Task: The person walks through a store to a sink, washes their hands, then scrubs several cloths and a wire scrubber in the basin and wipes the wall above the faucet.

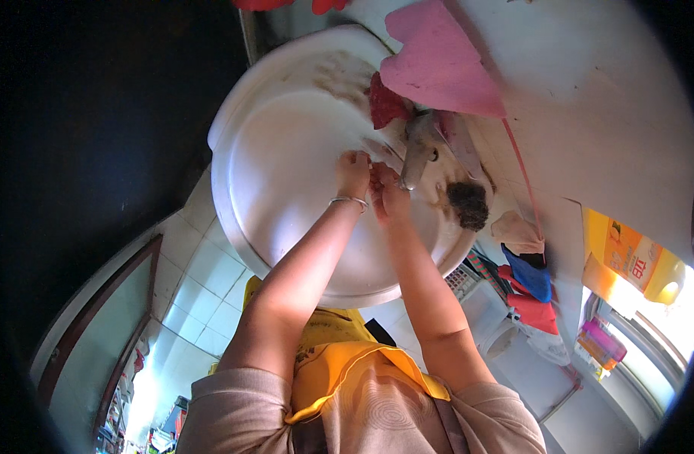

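Both my hands are close together over a white washbasin (290, 170), beside the metal faucet (418, 159). My left hand (353, 172) has curled fingers and a bangle (349, 200) at its wrist. Against it, my right hand (387, 190) is bent inward, just beside the spout's end. The fingers meet where the view is small and blurred, so whether anything lies between them is hidden. A dark scouring pad (469, 205) sits on the basin's right rim. A dark red cloth (386, 102) lies behind the faucet.
A pink sheet or cloth (443, 62) overhangs the basin's back right. Coloured cloths (528, 272) hang at right, below a pink cord (522, 164). A yellow bottle (633, 255) and a pink container (605, 343) stand near the window. A framed door (103, 335) is at lower left.
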The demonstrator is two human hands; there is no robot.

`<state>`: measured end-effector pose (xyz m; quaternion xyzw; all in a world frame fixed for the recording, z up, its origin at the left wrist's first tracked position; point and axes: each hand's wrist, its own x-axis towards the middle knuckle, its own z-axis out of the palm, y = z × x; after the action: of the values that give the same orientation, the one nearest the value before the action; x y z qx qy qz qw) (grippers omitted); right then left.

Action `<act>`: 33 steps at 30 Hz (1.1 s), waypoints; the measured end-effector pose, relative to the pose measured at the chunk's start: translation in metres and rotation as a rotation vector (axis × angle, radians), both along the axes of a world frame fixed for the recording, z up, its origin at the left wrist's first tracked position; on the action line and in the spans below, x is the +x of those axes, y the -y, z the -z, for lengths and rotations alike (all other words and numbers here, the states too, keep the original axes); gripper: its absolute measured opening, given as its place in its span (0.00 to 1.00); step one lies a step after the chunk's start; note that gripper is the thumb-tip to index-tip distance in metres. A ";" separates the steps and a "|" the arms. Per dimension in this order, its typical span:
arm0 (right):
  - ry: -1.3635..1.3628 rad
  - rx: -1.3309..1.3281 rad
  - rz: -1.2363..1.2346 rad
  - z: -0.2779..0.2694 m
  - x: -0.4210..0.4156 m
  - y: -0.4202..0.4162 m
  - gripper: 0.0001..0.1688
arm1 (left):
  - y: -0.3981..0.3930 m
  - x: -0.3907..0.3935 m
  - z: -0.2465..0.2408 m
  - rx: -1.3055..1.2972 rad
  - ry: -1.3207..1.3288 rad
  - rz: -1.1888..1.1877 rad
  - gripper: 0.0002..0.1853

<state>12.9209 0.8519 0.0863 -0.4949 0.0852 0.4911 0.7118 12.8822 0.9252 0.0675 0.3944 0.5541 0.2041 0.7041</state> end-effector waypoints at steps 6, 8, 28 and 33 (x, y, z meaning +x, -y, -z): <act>0.298 -0.486 -0.495 -0.042 0.021 0.020 0.10 | 0.000 -0.006 -0.042 -0.873 0.663 0.297 0.11; 0.425 -0.516 -0.605 -0.069 0.017 0.030 0.12 | -0.007 -0.017 -0.034 -0.830 0.704 0.453 0.22; 0.248 -0.488 -0.207 -0.175 0.048 0.035 0.29 | -0.067 -0.115 -0.138 0.734 -0.477 1.066 0.25; 0.728 -0.239 -0.551 -0.247 0.003 0.037 0.23 | -0.086 -0.115 -0.249 0.961 0.176 0.626 0.16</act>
<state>12.9237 0.8153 0.3331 -0.7176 -0.2484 0.4428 0.4767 12.7676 1.0112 0.3169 0.7963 0.1959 0.2469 0.5163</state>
